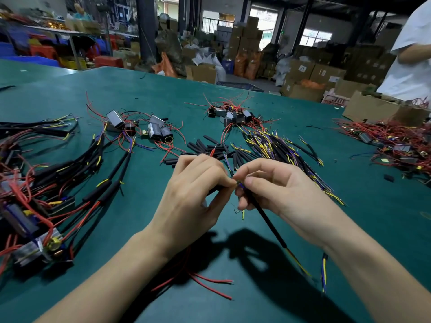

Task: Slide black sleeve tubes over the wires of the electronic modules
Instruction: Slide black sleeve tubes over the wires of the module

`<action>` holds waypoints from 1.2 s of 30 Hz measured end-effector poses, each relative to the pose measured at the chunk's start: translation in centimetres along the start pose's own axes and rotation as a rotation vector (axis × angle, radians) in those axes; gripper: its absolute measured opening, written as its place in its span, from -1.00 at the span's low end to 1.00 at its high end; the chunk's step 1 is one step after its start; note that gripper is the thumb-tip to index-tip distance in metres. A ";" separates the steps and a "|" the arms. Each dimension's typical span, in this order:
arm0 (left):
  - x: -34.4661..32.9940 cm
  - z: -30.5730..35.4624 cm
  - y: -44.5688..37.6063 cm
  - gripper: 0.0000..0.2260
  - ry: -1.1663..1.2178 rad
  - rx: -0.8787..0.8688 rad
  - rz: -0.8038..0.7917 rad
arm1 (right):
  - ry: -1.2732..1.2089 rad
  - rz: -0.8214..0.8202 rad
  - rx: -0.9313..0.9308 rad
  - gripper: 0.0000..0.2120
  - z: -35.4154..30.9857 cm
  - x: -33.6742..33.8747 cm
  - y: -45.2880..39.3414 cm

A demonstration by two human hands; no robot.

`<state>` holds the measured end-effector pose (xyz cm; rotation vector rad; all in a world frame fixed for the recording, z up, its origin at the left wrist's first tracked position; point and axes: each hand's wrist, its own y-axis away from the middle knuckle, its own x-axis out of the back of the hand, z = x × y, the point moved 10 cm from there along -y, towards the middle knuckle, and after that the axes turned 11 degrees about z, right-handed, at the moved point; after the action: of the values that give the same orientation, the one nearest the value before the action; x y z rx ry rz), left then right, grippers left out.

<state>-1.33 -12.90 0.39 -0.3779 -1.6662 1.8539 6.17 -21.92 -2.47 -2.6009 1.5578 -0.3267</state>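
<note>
Above the green table [256, 108], the left hand [196, 194] pinches wire ends against the right hand [275, 190], whose curled fingers grip a black sleeve [265, 220]. Loose sleeves [210, 148] lie just beyond, modules [151, 129] farther back.

You have two hands in view: left hand [193, 194] and right hand [275, 192]. One green table [163, 94] carries the work. Modules lie in four groups; individual modules cannot be counted. Loose black sleeve tubes [210, 148] form one pile, more than ten. One other person [410, 54] stands at the right edge.
</note>
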 end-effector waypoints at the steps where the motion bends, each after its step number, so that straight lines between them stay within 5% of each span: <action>1: 0.0 0.0 0.0 -0.88 -0.010 -0.003 0.002 | 0.045 -0.005 0.041 -0.78 -0.4 0.1 0.1; 5: 0.2 0.2 0.0 -0.87 -0.052 -0.024 0.026 | 0.185 0.047 0.163 -0.93 -1.2 0.5 0.0; 17: 0.6 0.6 -0.5 -0.84 -0.153 -0.107 0.023 | 0.176 0.211 0.280 -0.96 -1.1 1.5 0.6; 32: -0.6 0.4 -0.4 -0.88 -0.215 -0.042 -0.111 | 0.712 0.493 0.925 -0.89 -3.5 1.2 3.6; 36: -1.3 -0.6 0.1 -0.92 -0.132 0.173 -0.193 | 0.845 0.476 1.080 -0.90 -3.7 0.7 4.2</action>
<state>0.04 -13.19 -0.03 -0.0216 -1.5515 1.8930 2.02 -24.45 0.45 -1.2383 1.4254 -1.7451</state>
